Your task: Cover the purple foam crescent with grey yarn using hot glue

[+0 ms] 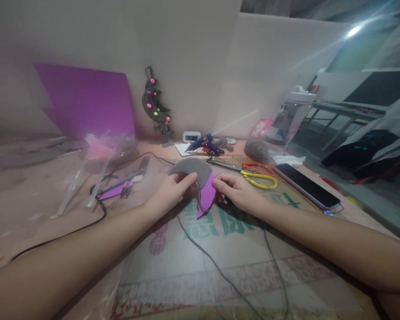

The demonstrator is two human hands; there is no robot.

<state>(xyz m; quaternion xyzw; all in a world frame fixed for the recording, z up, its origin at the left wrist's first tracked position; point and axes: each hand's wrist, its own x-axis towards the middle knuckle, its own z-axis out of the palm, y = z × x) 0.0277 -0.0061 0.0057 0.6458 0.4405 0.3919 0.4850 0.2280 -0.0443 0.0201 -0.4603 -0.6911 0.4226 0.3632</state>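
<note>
Item: crescent piece (200, 175), purple foam, its upper arc wound in grey twine and its lower tip bare. It is sitting at the middle of the work surface, just above the printed cardboard sheet (220, 253), between both hands.

Left hand (171, 190): is gripping the grey-wound arc from the left, fingers lying over the top and closed on it.

Right hand (237, 190): is pinching the right edge of the purple tip, fingers curled together against it.

Loose twine strand (213, 262): is trailing from the piece down across the cardboard toward the viewer.

Scissors (258, 174), orange and yellow handles: are lying just beyond the right hand.

Twine ball (258, 152): is resting behind the scissors.

Smartphone (306, 184), screen dark: is lying to the right of the scissors.

Hot glue gun (203, 144), blue: is standing behind the piece, near the wall.

Small digital clock (191, 136): is sitting beside the glue gun.

Finished moon ornament (155, 104), dotted with coloured beads: is hanging against the wall.

Purple foam sheet (86, 100): is leaning against the wall at left.

Glue sticks (73, 186), clear: are lying at left, near a black cable (70, 231).
</note>
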